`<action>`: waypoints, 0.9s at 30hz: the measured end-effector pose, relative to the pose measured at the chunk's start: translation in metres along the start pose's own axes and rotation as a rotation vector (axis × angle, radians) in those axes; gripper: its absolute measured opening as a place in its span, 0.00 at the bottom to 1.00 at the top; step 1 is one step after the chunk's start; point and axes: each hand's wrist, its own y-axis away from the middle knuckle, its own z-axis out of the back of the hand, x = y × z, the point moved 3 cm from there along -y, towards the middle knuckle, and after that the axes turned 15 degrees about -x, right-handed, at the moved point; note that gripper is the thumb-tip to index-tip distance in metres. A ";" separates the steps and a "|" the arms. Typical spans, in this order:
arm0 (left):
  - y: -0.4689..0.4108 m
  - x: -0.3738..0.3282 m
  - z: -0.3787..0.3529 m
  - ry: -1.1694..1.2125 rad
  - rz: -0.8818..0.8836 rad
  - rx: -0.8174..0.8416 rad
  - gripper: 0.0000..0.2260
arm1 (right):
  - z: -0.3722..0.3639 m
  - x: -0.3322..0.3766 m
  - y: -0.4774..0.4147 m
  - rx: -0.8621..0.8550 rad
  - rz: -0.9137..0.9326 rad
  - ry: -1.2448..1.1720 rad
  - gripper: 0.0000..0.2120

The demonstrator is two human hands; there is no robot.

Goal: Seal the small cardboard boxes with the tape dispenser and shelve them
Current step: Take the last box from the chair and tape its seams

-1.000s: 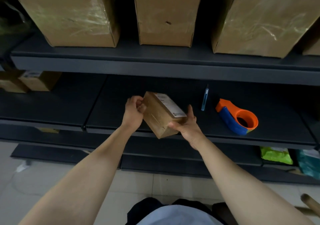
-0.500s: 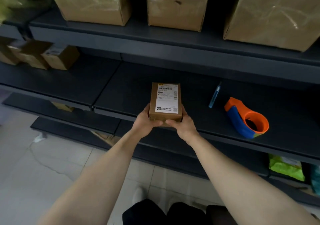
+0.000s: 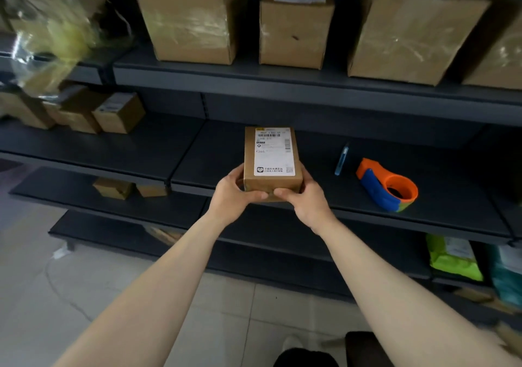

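The dark middle shelf (image 3: 319,166) carries an orange-and-blue tape dispenser (image 3: 374,190) at the right, with a slim blue tool (image 3: 341,159) near it. Small cardboard boxes (image 3: 118,113) cluster at its far left. The upper shelf (image 3: 282,84) bears large cardboard boxes (image 3: 192,19) in a row.

Both hands, left hand (image 3: 234,194) and right hand (image 3: 306,198), grip the small box (image 3: 271,163) (label facing up) above the shelf (image 3: 310,151); the tape dispenser (image 3: 387,185) lies right of the box.

A parcel stockroom: dark metal shelving (image 3: 282,84) lined with taped cartons (image 3: 192,19).
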 end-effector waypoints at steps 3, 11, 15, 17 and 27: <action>0.017 -0.012 0.023 0.020 -0.058 0.001 0.35 | 0.000 0.017 0.030 -0.043 0.026 -0.063 0.38; 0.065 -0.065 0.057 0.079 -0.262 0.032 0.35 | 0.025 0.065 0.103 -0.207 0.217 -0.165 0.34; 0.089 -0.099 0.057 0.137 -0.342 0.058 0.34 | 0.053 0.086 0.134 -0.322 0.281 -0.194 0.33; 0.099 -0.117 0.054 0.163 -0.380 0.079 0.34 | 0.069 0.096 0.147 -0.377 0.304 -0.192 0.33; 0.132 -0.221 0.008 0.261 -0.529 0.137 0.34 | 0.170 0.145 0.176 -0.600 0.473 -0.210 0.28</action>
